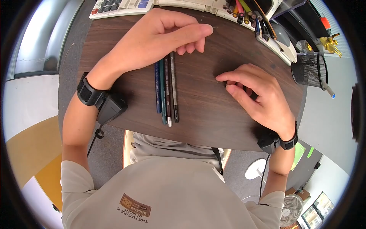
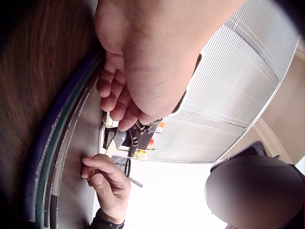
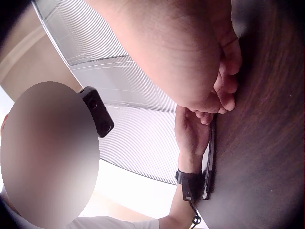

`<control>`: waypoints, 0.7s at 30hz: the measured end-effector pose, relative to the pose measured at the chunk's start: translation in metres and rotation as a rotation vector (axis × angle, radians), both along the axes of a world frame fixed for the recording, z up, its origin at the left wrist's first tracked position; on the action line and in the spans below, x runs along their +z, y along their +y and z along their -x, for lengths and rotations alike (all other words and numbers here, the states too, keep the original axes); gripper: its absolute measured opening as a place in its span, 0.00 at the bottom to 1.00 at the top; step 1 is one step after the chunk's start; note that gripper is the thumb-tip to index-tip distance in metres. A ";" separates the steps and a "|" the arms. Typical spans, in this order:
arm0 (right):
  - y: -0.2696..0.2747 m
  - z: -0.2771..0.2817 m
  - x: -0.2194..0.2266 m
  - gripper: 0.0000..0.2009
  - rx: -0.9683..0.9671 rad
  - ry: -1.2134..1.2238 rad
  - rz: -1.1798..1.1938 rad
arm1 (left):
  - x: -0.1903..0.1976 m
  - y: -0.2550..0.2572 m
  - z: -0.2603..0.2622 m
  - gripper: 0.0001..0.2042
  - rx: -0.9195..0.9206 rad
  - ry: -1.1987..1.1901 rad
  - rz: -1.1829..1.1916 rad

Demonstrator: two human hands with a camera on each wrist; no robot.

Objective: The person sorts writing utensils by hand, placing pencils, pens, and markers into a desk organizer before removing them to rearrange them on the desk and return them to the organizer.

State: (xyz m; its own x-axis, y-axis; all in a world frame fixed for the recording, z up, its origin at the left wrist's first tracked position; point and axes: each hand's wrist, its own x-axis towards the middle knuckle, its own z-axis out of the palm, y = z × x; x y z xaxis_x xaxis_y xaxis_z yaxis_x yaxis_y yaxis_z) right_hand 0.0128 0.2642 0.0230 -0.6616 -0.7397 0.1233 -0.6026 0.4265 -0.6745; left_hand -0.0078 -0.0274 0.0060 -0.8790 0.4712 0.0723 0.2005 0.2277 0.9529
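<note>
Several pencils lie side by side on the brown desk: a blue pencil [image 1: 158, 89], a dark green pencil [image 1: 163, 99], a dark brown pencil with a pale end [image 1: 169, 112] and a grey pencil with a black end [image 1: 175, 95]. My left hand [image 1: 164, 36] hovers across their far ends and hides them, fingers loosely bent. In the left wrist view, nothing shows between its fingers [image 2: 114, 98]. To the right of the pencils, my right hand [image 1: 259, 91] rests at the desk, thumb and index finger apart, holding nothing.
A white calculator or keypad [image 1: 118, 7] stands at the far left edge. Far right, pencils and pens [image 1: 248, 15] lie in a white holder. A black mesh cup [image 1: 310, 70] with a marker stands at the right edge. Both wrists wear strapped cameras [image 1: 112, 107].
</note>
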 end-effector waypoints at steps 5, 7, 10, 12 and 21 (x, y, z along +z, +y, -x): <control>0.000 0.000 0.000 0.10 -0.001 -0.007 0.006 | -0.001 0.000 0.000 0.21 0.004 -0.001 -0.002; 0.000 -0.001 0.000 0.09 -0.017 -0.020 0.004 | -0.001 0.000 0.000 0.21 0.001 0.001 0.000; 0.001 -0.001 0.001 0.09 -0.090 -0.066 0.031 | 0.000 0.000 0.000 0.21 0.000 -0.003 -0.002; 0.004 0.001 -0.002 0.09 -0.164 -0.098 0.097 | 0.000 0.001 0.000 0.21 0.002 -0.010 -0.005; 0.004 0.008 0.006 0.31 -0.413 -0.425 0.560 | 0.003 0.000 -0.001 0.18 -0.002 -0.081 -0.036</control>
